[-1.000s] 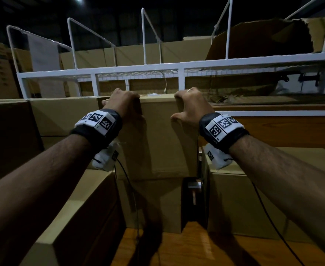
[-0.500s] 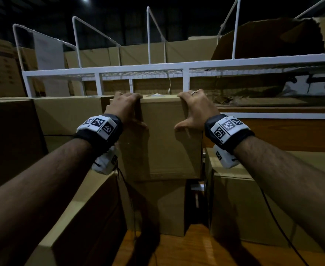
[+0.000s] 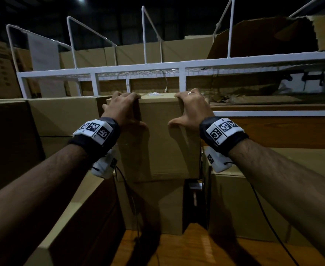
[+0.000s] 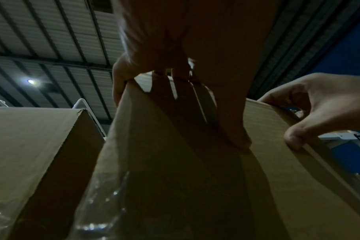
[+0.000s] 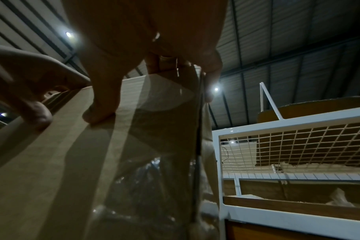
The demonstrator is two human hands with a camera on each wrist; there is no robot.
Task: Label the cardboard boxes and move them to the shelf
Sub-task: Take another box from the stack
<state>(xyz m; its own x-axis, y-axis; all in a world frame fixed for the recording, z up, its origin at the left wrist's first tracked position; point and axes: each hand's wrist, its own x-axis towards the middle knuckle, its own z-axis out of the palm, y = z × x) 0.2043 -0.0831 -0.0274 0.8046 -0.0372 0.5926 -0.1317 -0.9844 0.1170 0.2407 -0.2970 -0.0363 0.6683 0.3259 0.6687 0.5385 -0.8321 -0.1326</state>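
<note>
Both hands, left hand (image 3: 123, 110) and right hand (image 3: 193, 108), grip the top corners of an upright cardboard box (image 3: 157, 139) just before the white shelf (image 3: 177, 67); shelving looks unfinished, no label visible.

No legible word, brand or label appears on any cardboard box (image 3: 158, 143) in the head view or in either wrist view. The only printed signs are black-and-white square fiducial codes on the left wristband (image 3: 94, 130), at about 8 o'clock from the frame centre, and on the right wristband (image 3: 223, 129), at about 3 o'clock. Tiny characters sit beneath these codes (too small to read with certainty). A smaller code marks each white wrist camera housing (image 3: 218, 160). A pale sheet (image 3: 43, 54) at 10 o'clock shows no readable print.
</note>
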